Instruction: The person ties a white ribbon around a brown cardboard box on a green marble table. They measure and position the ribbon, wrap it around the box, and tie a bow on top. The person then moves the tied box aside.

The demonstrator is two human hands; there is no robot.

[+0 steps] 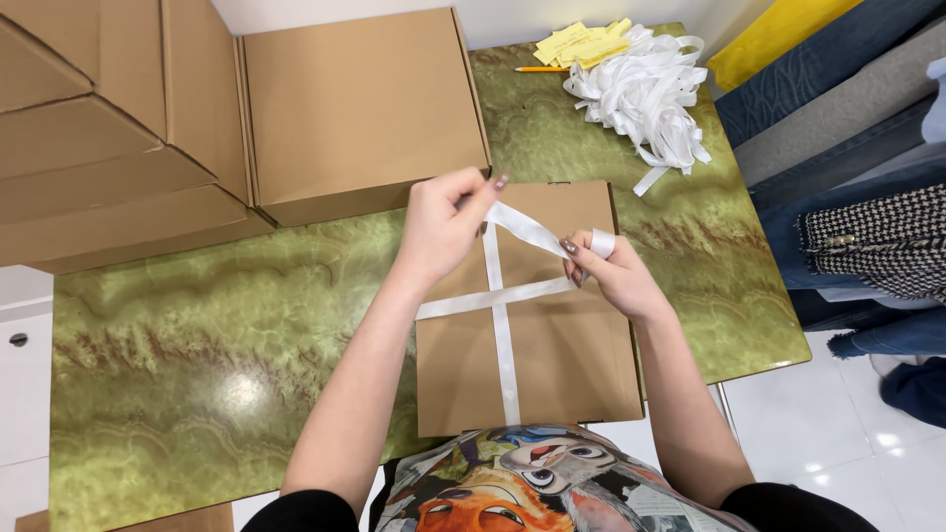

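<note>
A flat brown cardboard box (552,365) lies on the green marbled table (217,335) in front of me. White ribbon (502,325) crosses it lengthwise and sideways. My left hand (439,232) pinches one ribbon end above the box's far part. My right hand (611,271) pinches the other end, with ribbon looped over a finger. A taut stretch of ribbon runs between both hands.
Several larger brown boxes (355,108) are stacked at the back left. A heap of white ribbon pieces (645,94), yellow paper slips (581,41) and an orange pencil (542,69) lie at the back. Folded fabrics (847,108) are piled at the right.
</note>
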